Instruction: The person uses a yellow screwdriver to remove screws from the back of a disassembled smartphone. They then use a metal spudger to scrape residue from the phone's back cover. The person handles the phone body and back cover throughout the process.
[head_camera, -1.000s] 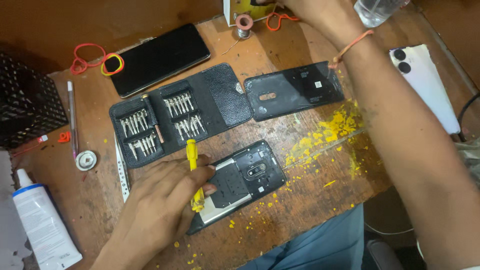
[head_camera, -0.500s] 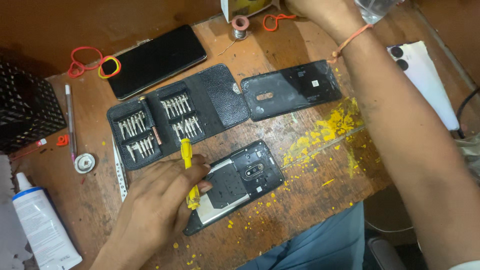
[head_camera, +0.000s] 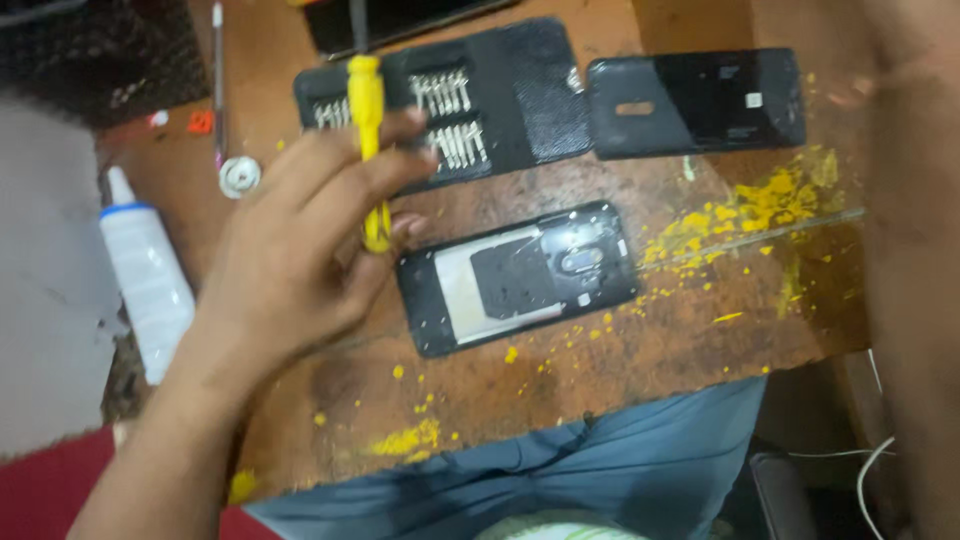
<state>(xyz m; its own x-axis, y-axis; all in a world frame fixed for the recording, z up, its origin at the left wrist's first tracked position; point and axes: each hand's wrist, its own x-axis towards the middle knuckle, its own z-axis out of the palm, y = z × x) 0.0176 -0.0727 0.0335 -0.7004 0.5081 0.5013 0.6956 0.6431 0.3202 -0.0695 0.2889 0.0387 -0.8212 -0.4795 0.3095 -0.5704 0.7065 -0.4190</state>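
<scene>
The left hand (head_camera: 300, 250) is closed around a slim yellow-handled screwdriver (head_camera: 368, 120), fingers wrapped over the middle of the handle so that its upper part sticks out above the knuckles and a short yellow end shows below them, near the thumb. The tool stands nearly upright in the picture, over the left part of the worn brown wooden desk (head_camera: 620, 350).

Just to the right of that hand lies an opened black phone body (head_camera: 520, 275), flat on the desk with its inner side up (a pale rectangular plate and a dark camera module show inside). Whether the hand's fingertips touch its left edge I cannot tell.

Above it, an open black case of small metal screwdriver bits (head_camera: 470, 105) lies flat, and beside that on the right a black phone back cover (head_camera: 700, 100). Yellow flecks and crumbs (head_camera: 770, 205) are scattered across the right and lower part of the desk.

To the left of the hand a white plastic squeeze bottle with a blue collar (head_camera: 145, 275) lies tilted, and a small white round ring (head_camera: 240, 175) sits above it.

Of the right arm only the blurred forearm (head_camera: 915, 300) runs down the right edge; its hand is out of view.
</scene>
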